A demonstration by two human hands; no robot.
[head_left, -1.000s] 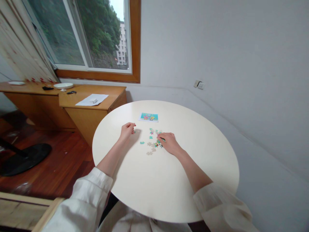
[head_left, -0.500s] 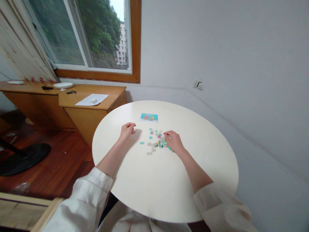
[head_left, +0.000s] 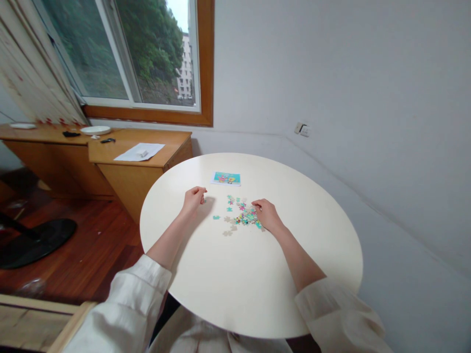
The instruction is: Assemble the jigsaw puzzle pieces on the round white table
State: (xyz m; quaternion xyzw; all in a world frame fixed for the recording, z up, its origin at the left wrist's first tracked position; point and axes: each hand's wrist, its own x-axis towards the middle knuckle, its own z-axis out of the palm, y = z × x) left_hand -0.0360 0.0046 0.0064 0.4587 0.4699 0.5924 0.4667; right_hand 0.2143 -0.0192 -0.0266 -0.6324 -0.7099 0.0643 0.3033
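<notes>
A loose pile of jigsaw puzzle pieces (head_left: 247, 218), mostly teal with some coloured ones, lies mid-table. Several pieces are spread to its left and behind it, some showing pale backs. My right hand (head_left: 267, 214) rests at the pile's right edge, fingertips drawn together over it; whatever they pinch is too small to make out. To the left of the pieces is my left hand (head_left: 193, 200), its fingers curled and thumb against them. A tiny teal bit shows just below its fingertips. What that hand holds, if anything, is hidden.
Behind the pieces lies a picture card (head_left: 226, 179) with cartoon figures on the round white table (head_left: 235, 284). A wooden cabinet (head_left: 128, 176) to the left bears a paper sheet (head_left: 127, 154) and a white plate (head_left: 95, 130). A wall rises beyond the table.
My right hand has shifted slightly to the right along the pile's edge. My left hand stays in place with its fingers curled.
</notes>
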